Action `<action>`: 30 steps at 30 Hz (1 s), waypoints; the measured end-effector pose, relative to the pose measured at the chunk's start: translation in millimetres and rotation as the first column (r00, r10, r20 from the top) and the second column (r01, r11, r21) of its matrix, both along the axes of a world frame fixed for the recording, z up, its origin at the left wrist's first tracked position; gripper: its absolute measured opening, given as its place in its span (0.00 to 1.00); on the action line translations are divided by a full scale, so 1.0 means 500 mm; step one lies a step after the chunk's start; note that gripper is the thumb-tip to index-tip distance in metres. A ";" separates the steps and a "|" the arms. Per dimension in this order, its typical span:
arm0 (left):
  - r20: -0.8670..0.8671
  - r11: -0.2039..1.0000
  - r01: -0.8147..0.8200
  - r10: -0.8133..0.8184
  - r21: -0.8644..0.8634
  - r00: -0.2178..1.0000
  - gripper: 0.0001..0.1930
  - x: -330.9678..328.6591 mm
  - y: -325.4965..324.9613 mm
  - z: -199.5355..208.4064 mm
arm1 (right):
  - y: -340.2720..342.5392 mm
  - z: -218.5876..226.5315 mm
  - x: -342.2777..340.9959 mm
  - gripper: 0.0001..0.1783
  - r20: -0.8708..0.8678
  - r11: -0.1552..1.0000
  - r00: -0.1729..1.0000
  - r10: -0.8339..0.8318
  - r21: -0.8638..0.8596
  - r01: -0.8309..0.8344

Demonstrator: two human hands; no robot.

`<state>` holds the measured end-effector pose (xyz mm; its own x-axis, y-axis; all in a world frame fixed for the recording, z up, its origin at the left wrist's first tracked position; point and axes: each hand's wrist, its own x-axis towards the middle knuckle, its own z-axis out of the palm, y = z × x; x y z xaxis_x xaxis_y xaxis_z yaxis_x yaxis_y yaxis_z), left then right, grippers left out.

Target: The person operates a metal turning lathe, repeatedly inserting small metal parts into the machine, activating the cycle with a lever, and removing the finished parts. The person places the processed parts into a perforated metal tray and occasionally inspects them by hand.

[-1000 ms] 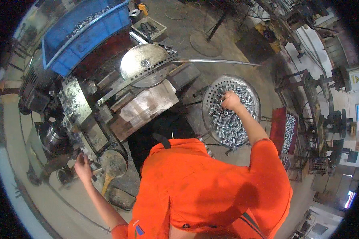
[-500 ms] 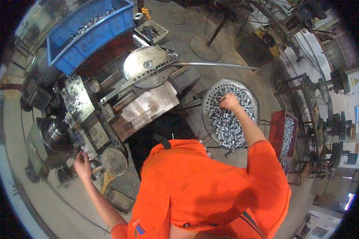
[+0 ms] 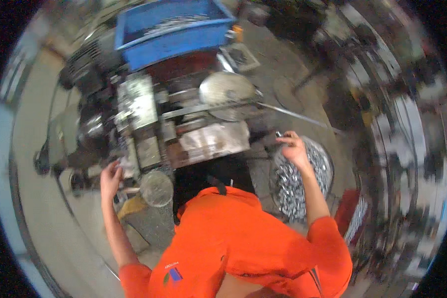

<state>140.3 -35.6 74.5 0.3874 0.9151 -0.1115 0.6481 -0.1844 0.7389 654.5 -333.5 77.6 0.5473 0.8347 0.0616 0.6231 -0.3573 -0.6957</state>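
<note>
Between the fingertips of my right hand [image 3: 295,150] is a small shiny metal part [image 3: 279,134], held above the far left rim of a round perforated metal pan [image 3: 330,161]. Many similar metal pieces [image 3: 293,191] lie heaped in that pan. My left hand [image 3: 111,180] is at the near left side of the machine [image 3: 140,107], its fingers curled closed beside the metal fittings; blur hides what they grip. Close to it sit a round, pale disc-shaped piece [image 3: 157,188] and a yellowish handle-like piece [image 3: 132,205].
A blue crate [image 3: 179,49] of metal pieces stands behind the machine. A large metal disc [image 3: 226,89] and a long thin rod [image 3: 303,118] are on its right side. A red bin [image 3: 346,208] of parts stands right of the pan. Blurred equipment lines the right side.
My right hand has lifted out of the heap and moved toward the machine with a metal part. The view has turned, shifting the scene. My left hand stays by the machine.
</note>
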 end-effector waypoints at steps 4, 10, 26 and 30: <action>-0.025 0.983 -0.005 0.010 0.184 1.000 0.15 -0.063 -0.004 0.063 | 0.194 0.099 -0.122 0.25 -0.051 0.932 0.939 0.341 0.149 -0.331; -0.346 0.887 -0.245 0.389 0.392 0.854 0.14 -0.258 -0.090 0.207 | 0.502 0.225 -0.362 0.25 0.256 0.469 0.561 0.787 0.343 -0.814; -0.289 0.686 -0.684 0.726 0.248 0.624 0.23 -0.462 -0.283 0.007 | 0.754 0.170 -0.604 0.21 0.435 0.522 0.399 0.807 -0.209 -0.827; -0.326 0.679 -0.653 0.734 0.335 0.596 0.19 -0.435 -0.272 0.031 | 0.752 0.165 -0.613 0.20 0.427 0.534 0.420 0.801 -0.193 -0.823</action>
